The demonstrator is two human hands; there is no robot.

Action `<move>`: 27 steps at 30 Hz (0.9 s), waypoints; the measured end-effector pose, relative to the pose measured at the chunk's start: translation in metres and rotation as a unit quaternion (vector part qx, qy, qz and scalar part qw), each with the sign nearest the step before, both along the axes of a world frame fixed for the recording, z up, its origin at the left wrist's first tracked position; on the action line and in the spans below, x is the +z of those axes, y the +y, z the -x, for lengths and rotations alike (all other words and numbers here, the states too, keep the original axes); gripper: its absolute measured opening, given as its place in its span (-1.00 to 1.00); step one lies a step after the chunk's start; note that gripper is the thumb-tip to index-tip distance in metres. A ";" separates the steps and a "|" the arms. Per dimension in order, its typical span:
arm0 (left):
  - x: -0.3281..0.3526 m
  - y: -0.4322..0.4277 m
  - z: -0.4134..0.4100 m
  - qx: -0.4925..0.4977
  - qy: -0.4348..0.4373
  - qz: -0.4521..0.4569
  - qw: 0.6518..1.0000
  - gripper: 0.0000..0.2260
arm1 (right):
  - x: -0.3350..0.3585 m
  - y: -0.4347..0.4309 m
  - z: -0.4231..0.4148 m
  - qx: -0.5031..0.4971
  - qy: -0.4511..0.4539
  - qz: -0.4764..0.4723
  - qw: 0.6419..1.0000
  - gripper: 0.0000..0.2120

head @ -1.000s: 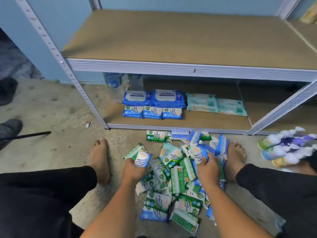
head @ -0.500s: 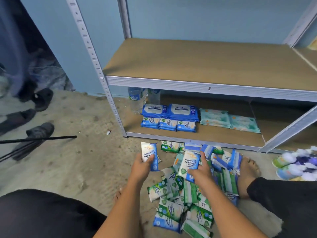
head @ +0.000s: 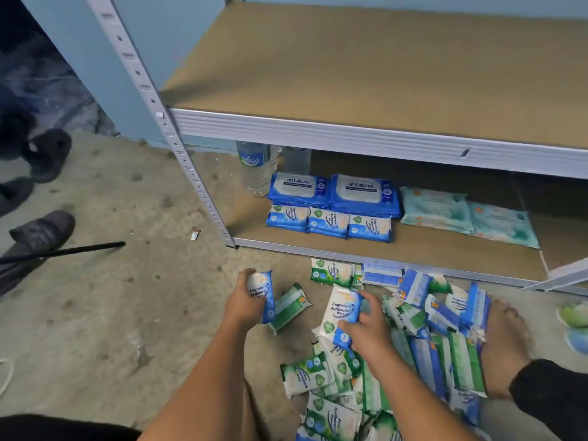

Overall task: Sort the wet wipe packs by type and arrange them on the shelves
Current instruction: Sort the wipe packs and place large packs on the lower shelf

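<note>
My left hand grips a small blue-and-white wipe pack upright above the floor. My right hand holds another blue-and-white pack over the pile of green and blue packs on the floor. On the bottom shelf lie two large blue antabax packs, three small blue packs in a row in front of them, and two teal packs to their right. The upper shelf is bare board.
Two water bottles stand at the bottom shelf's back left. The shelf's metal post rises left of it. My bare right foot rests beside the pile. Shoes and a black rod lie on the floor at left.
Both hands lifted blue-and-white packs out of the pile and carried them forward toward the shelf. The camera moved closer to the shelf and turned left.
</note>
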State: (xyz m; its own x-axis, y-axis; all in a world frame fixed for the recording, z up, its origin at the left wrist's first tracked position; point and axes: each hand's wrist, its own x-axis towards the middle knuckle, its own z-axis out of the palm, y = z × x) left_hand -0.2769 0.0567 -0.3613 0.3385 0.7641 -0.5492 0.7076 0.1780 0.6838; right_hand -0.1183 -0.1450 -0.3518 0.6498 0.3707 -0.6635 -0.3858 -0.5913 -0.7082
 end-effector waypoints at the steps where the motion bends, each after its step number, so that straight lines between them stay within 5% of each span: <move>1: -0.008 0.005 -0.006 -0.014 0.011 -0.003 1.000 -0.47 | -0.006 0.007 -0.004 0.005 0.000 0.003 1.000 -0.33; 11: -0.064 -0.018 -0.031 -0.122 0.049 0.039 0.991 -0.39 | -0.037 0.066 -0.035 -0.019 -0.013 0.001 1.000 -0.33; 15: -0.081 -0.019 -0.007 -0.228 0.023 0.163 0.960 -0.55 | -0.047 0.082 -0.038 -0.003 -0.018 0.018 1.000 -0.31; 20: -0.091 -0.002 0.003 0.029 -0.058 0.159 0.985 -0.49 | -0.066 0.098 -0.029 0.003 0.004 0.016 1.000 -0.37; 27: -0.101 0.075 -0.030 0.041 -0.056 0.049 0.996 -0.40 | -0.093 0.138 -0.018 0.067 -0.017 0.028 0.997 -0.31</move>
State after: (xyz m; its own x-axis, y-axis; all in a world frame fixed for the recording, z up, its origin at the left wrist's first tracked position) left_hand -0.2465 0.1318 -0.4626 0.3401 0.7367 -0.5845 0.6079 0.3020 0.7343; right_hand -0.1006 -0.0069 -0.4451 0.6198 0.4194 -0.6633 -0.2764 -0.6744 -0.6847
